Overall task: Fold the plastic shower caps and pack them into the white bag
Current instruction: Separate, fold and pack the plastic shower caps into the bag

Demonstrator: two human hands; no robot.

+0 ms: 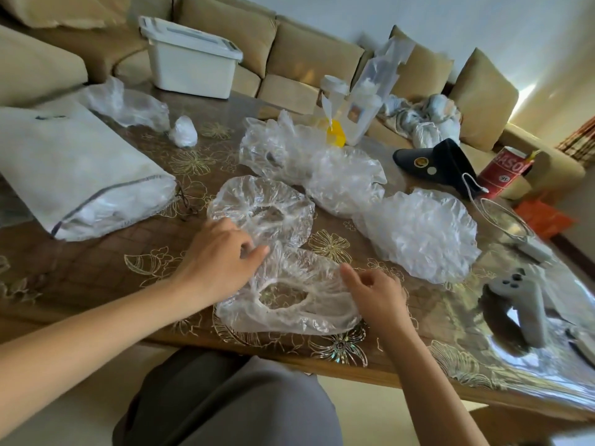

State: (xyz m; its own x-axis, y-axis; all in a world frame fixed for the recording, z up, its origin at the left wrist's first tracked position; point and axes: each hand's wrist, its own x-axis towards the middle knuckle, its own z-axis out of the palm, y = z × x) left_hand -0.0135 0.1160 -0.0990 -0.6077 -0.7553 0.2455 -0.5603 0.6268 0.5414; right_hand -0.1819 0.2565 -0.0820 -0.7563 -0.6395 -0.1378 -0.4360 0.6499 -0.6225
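The limp, likely slippery shower cap [299, 275] is edge-pinched by the left hand [222, 255]; the half-curled right hand's [378, 292] grip cannot be told.

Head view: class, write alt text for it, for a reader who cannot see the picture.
The left hand pinches and the right hand touches a clear cap lying on the table. More caps lie spread beyond it, and a white bag with plastic in its mouth lies at the left.
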